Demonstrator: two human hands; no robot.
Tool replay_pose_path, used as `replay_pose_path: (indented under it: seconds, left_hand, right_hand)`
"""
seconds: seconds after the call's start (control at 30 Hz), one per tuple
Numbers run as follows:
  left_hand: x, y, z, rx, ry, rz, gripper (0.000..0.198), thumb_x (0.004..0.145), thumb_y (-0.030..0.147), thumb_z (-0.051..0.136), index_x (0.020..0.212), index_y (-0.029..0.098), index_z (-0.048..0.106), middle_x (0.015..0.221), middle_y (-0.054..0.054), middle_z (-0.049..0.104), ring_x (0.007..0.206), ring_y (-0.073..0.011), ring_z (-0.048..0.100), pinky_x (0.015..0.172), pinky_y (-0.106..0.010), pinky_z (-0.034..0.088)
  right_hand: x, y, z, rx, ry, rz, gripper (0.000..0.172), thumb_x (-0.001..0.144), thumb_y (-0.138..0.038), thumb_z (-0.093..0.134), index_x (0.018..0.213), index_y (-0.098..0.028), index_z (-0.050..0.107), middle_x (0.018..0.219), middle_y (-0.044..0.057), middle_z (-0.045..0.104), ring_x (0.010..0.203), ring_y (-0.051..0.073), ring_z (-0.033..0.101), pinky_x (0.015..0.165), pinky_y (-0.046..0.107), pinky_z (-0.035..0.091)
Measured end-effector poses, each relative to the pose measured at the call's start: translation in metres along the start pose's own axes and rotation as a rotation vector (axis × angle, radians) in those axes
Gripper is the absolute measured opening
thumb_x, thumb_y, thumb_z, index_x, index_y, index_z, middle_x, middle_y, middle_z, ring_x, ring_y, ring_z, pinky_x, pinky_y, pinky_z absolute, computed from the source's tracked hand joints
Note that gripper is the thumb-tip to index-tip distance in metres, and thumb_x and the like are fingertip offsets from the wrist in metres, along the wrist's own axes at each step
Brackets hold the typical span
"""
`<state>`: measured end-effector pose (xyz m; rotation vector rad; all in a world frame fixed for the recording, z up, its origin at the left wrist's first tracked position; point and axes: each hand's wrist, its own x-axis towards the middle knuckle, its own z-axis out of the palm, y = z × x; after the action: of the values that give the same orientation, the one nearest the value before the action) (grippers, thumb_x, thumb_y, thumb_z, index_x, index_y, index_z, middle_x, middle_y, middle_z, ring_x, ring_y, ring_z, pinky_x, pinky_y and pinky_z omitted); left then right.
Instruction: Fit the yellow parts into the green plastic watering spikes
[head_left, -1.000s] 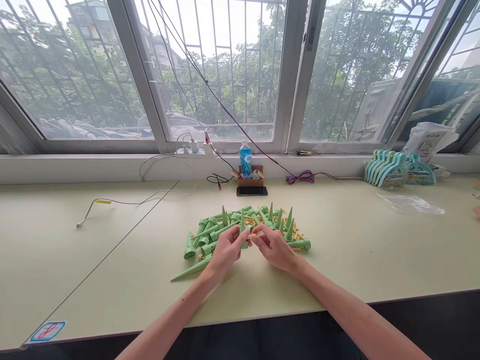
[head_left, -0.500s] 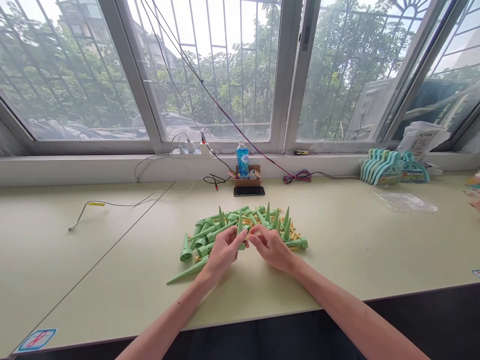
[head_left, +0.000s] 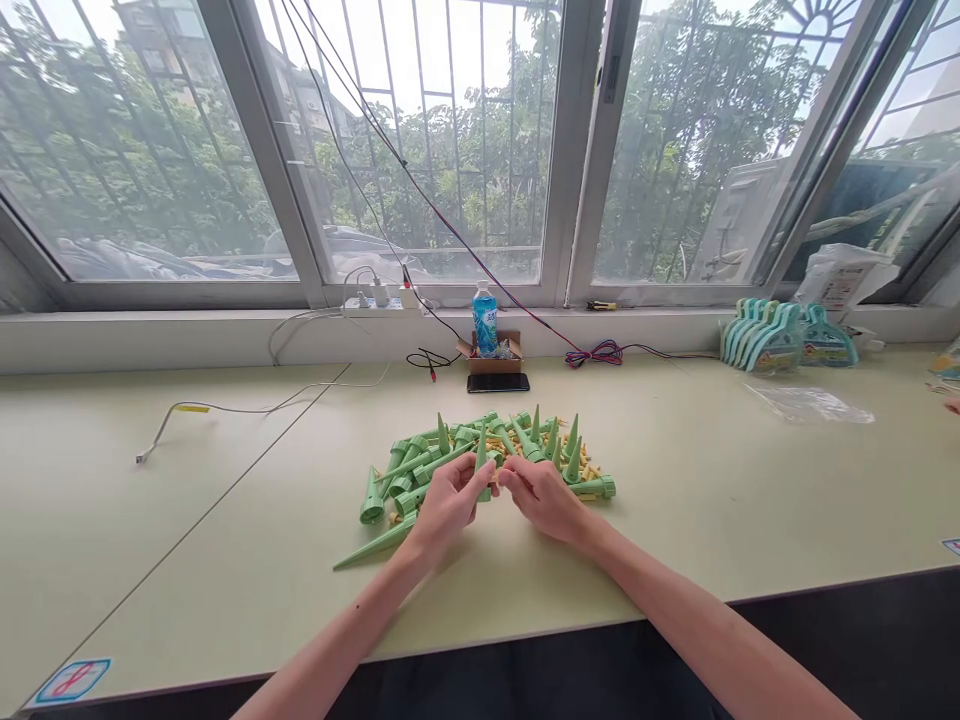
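My left hand (head_left: 448, 503) is closed around a green plastic spike (head_left: 481, 446), held upright with its point up. Against the side of that spike, my right hand (head_left: 549, 497) pinches a small yellow peg (head_left: 496, 478), mostly covered by fingertips. Whether the peg sits in the spike or only touches it, I cannot tell. Just beyond both hands lies a pile of similar green spikes (head_left: 411, 467), some standing, others on their sides. Loose yellow pegs (head_left: 511, 443) are scattered among them.
Behind the pile are a black phone (head_left: 499, 382), a small cardboard box (head_left: 495, 366) and a blue bottle (head_left: 485, 322). Cables (head_left: 600, 352) run along the back. Teal hangers (head_left: 765, 335) and a clear plastic bag (head_left: 814, 403) are at right. Another person's hand (head_left: 952, 405) shows at the right edge.
My right fingers have curled in more tightly around the peg beside the spike. My left hand stays almost still. The other person's hand has shifted slightly out of view to the right.
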<state>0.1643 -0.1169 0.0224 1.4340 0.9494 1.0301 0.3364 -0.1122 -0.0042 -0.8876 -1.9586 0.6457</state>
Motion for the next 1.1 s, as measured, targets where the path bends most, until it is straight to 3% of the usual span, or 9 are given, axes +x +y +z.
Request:
replay_pose_path:
  seconds: [0.27, 0.63, 0.8, 0.93, 1.1]
  left_hand:
    - [-0.0004, 0.0021, 0.0003, -0.028, 0.029, -0.006, 0.036, 0.082, 0.047, 0.066, 0.073, 0.017, 0.049, 0.064, 0.003, 0.052, 0.046, -0.0036, 0.026, 0.039, -0.016, 0.020]
    - [0.0005, -0.0010, -0.0015, 0.011, -0.012, -0.005, 0.037, 0.082, 0.048, 0.065, 0.072, 0.017, 0.048, 0.065, 0.002, 0.055, 0.047, -0.0044, 0.027, 0.039, -0.017, 0.020]
    - [0.0000, -0.0017, -0.0020, 0.003, -0.042, -0.006, 0.035, 0.083, 0.048, 0.065, 0.073, 0.017, 0.049, 0.069, 0.001, 0.057, 0.048, -0.0048, 0.028, 0.040, -0.016, 0.020]
    - [0.0000, 0.0007, -0.0012, -0.016, -0.011, -0.022, 0.038, 0.080, 0.049, 0.067, 0.073, 0.017, 0.048, 0.067, 0.001, 0.055, 0.049, -0.0046, 0.028, 0.040, -0.016, 0.019]
    - [0.0004, 0.0015, -0.0006, -0.049, 0.030, -0.028, 0.041, 0.077, 0.050, 0.070, 0.070, 0.017, 0.047, 0.061, 0.005, 0.044, 0.046, -0.0032, 0.021, 0.039, -0.016, 0.018]
  right_hand:
    - [-0.0023, -0.0034, 0.0013, 0.095, -0.023, 0.037, 0.021, 0.099, -0.041, 0.045, 0.105, -0.020, 0.045, 0.069, -0.001, 0.063, 0.044, 0.009, 0.032, 0.045, 0.023, 0.028]
    - [-0.0010, -0.0012, 0.0008, 0.024, -0.017, -0.010, 0.032, 0.102, -0.044, 0.038, 0.083, -0.021, 0.051, 0.056, -0.004, 0.044, 0.045, 0.011, 0.029, 0.047, 0.025, 0.025]
    - [-0.0003, 0.0000, 0.0007, -0.040, 0.005, -0.040, 0.043, 0.104, -0.044, 0.032, 0.075, -0.020, 0.054, 0.059, -0.002, 0.043, 0.049, 0.012, 0.035, 0.053, 0.026, 0.031]
    - [-0.0007, -0.0015, 0.0007, -0.016, 0.008, 0.002, 0.038, 0.102, -0.046, 0.035, 0.083, -0.020, 0.054, 0.055, -0.004, 0.044, 0.045, 0.010, 0.032, 0.050, 0.026, 0.029]
    - [-0.0025, -0.0028, 0.0010, 0.075, -0.034, 0.022, 0.023, 0.099, -0.044, 0.044, 0.100, -0.021, 0.047, 0.064, -0.002, 0.058, 0.044, 0.009, 0.030, 0.045, 0.024, 0.027]
